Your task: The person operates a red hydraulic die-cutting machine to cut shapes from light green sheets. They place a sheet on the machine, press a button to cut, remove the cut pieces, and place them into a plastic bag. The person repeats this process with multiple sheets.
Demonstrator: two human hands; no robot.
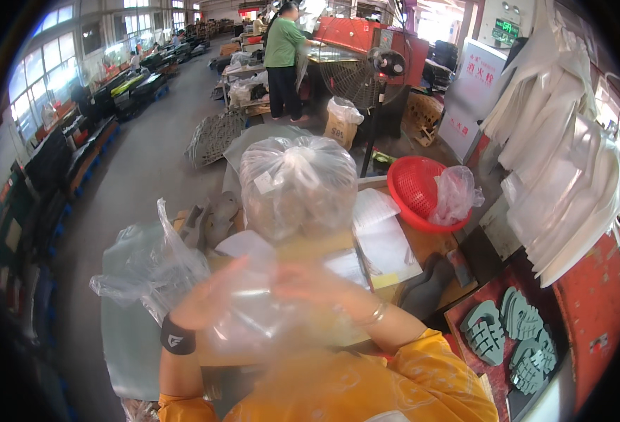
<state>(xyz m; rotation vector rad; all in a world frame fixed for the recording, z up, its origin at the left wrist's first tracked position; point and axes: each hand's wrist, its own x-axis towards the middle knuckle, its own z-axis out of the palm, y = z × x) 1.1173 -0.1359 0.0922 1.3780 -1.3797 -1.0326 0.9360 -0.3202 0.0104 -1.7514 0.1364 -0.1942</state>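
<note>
Both hands — left (208, 299), right (317, 281) — grip a clear bag (253, 309), raised off the table (429, 246) so its mouth hangs free; knotted full bag (297, 186) stands behind.

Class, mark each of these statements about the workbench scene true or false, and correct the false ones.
1. Both hands are at a clear plastic bag. True: the left hand and right hand show through the clear bag they hold up.
2. The basket on the bench is blue. False: the basket is red.
3. A tied, filled bag stands behind the hands. True: the filled bag is knotted at the top.
4. The grey soles lie to the person's left. False: the soles lie at the right.
5. The left wrist wears a dark wristband. True: the wristband.
</note>
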